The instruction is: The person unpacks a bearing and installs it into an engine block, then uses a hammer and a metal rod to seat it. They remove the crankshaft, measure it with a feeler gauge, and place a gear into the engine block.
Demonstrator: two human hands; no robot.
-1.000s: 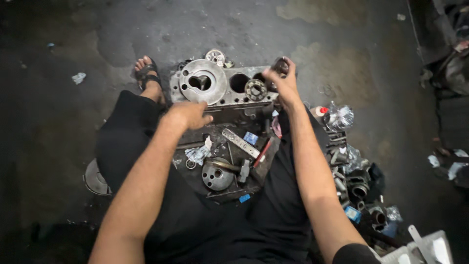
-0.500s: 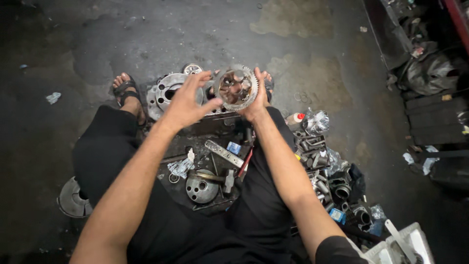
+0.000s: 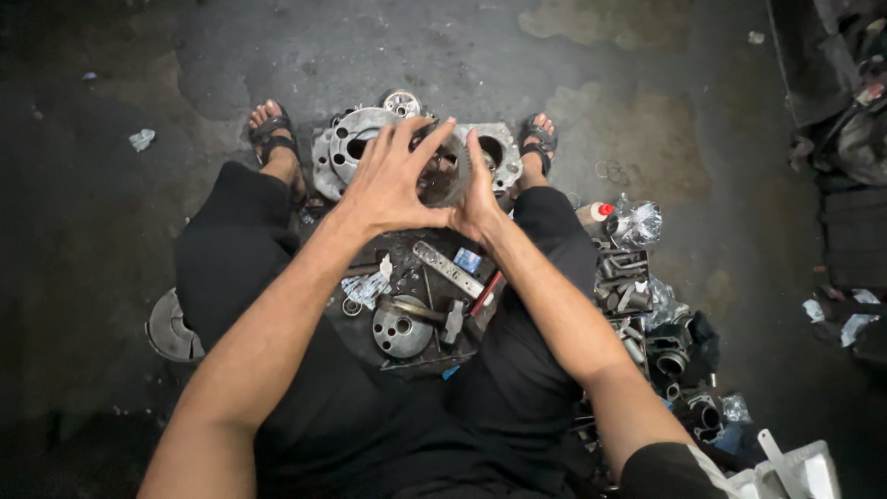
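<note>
Both hands clamp a round metal ring part [image 3: 447,172], raised over the engine casing [image 3: 370,148] at 12 o'clock: left hand [image 3: 393,180] fingers spread across it, right hand [image 3: 479,196] gripping its edge. Open floor [image 3: 139,74] from 9 to 12; parts pile [image 3: 647,305] crowds 3–5. Versus half a second ago, the hands sit closer together.

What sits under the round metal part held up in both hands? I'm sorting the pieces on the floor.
Under the round metal part, held by left hand and right hand, lies a grey metal casing with round bores. Its middle is covered.
</note>
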